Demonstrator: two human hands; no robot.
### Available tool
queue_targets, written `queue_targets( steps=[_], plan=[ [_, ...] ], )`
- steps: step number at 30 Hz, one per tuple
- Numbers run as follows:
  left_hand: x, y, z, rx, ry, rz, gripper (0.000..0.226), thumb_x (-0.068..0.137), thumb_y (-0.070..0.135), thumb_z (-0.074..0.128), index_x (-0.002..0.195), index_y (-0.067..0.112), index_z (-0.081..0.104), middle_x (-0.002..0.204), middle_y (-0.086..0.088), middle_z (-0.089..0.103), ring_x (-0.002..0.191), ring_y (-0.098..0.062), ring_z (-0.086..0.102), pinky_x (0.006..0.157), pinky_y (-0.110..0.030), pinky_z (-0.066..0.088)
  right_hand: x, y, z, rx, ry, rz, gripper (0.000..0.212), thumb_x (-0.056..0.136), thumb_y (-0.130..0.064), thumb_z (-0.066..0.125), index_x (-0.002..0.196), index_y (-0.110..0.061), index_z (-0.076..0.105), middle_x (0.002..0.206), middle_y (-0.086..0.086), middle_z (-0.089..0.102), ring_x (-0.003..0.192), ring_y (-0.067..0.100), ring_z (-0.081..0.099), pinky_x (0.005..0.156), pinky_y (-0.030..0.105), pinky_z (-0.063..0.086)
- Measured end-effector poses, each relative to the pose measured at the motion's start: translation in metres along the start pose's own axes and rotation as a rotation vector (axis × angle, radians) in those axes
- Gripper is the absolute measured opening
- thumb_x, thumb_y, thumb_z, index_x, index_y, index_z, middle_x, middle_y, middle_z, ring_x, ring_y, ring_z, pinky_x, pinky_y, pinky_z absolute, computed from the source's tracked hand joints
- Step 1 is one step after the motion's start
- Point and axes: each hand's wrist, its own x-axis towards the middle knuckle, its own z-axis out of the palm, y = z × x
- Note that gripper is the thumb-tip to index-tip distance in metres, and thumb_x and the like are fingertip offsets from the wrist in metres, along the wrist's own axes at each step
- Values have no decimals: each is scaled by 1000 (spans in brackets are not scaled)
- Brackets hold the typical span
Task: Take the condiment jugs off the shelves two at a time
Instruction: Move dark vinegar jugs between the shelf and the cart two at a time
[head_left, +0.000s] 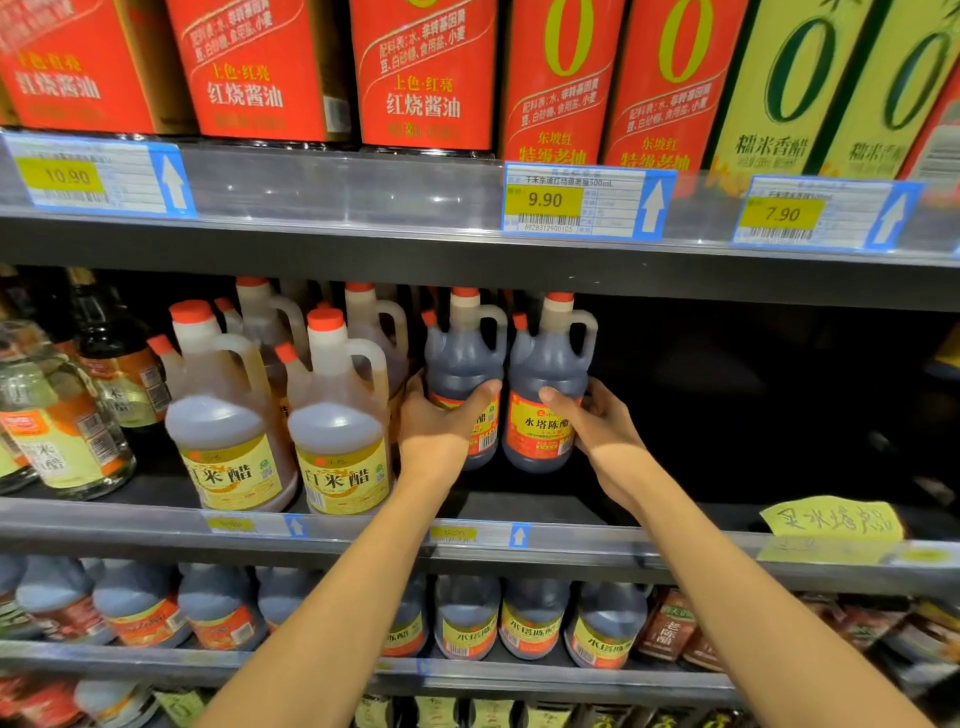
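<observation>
Two hands (441, 421) (597, 421) — two dark jugs (462, 358) (550, 364)

Shelf-edge price tags read 10.90 (67, 175), 9.90 (544, 199) and 7.90 (782, 213). Dark jug (545, 384) label read 水塔陈醋; pale jugs (340, 415) read 白米醋. Top-shelf red bottles (423, 73) read 红烧酱油.

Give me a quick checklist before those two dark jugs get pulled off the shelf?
1. Left hand wrapped round the left dark jug: ok.
2. Right hand wrapped round the right dark jug: ok.
3. Red caps on both: ok.
4. Room under the upper shelf to lift: ok.
5. Pale jugs clear of the left wrist: cannot tell.
6. Jugs lifted off the shelf floor: cannot tell.
</observation>
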Motion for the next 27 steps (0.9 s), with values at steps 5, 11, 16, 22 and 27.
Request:
queue_targets(
  steps=[5,11,16,22,27],
  plan=[
    [-1,1,-2,1,-12,-18,88,54,69,79,122,16,61,123,-5,70,116,-26,65,101,-44,51,1,2,-1,8,-2,5,105,43,-64,93,134,-22,58,124,0,71,118,22,66,106,50,51],
    [3,-3,0,-27,14,-31,72,69,51,87,126,15,61,126,-6,69,118,-27,63,104,-44,49,3,5,-1,19,2,12,80,60,-49,88,129,-21,61,121,0,73,117,22,67,106,49,51],
    [4,-6,4,-67,19,-33,73,68,50,88,126,14,62,126,-7,69,118,-26,63,104,-43,49,7,8,-2,2,14,18,68,74,-40,87,133,-21,59,123,0,72,117,21,66,106,49,51],
    [4,-7,4,-131,36,-12,72,70,45,88,129,13,61,127,-5,68,119,-24,63,106,-44,48,7,11,-2,4,20,15,64,73,-42,87,129,-26,59,125,-1,71,118,21,65,107,48,51],
    [9,-10,5,-132,19,2,67,75,39,87,130,14,58,132,-5,65,123,-25,60,108,-41,45,6,10,0,-13,19,-2,75,69,-49,88,134,-24,59,125,-1,71,117,20,66,105,47,52]
  ],
)
